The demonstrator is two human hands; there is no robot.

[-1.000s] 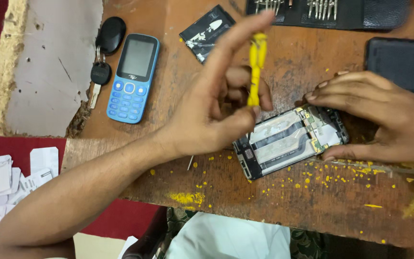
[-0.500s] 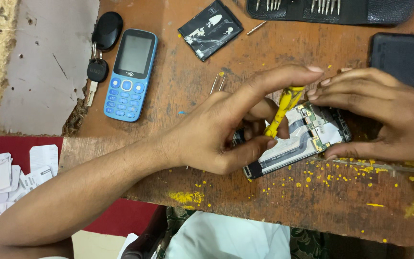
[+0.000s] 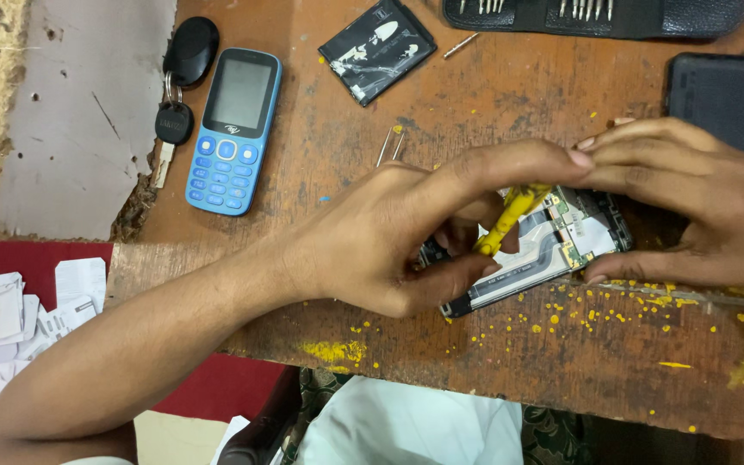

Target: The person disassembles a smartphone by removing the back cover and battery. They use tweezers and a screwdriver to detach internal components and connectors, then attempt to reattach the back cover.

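An opened smartphone [image 3: 553, 250] with its back off lies on the worn wooden table [image 3: 492, 103], its boards and shields showing. My left hand [image 3: 398, 232] grips a yellow screwdriver [image 3: 505, 222] and holds its tip down on the phone's upper part, the index finger stretched over the top. My right hand [image 3: 691, 202] rests on the phone's right end and steadies it, fingertips meeting the left index finger.
A blue keypad phone [image 3: 234, 129], a car key with black fob [image 3: 184, 77], a black phone battery [image 3: 377, 47], a loose metal bit [image 3: 460, 45] and tweezers [image 3: 389, 145] lie at the back. A screwdriver bit case [image 3: 596, 15] and a dark phone [image 3: 725, 99] sit far right. White paper scraps [image 3: 10, 310] lie on the left.
My left hand came down from a raised position and brought the yellow screwdriver onto the opened phone. My right hand stayed on the phone's right end.
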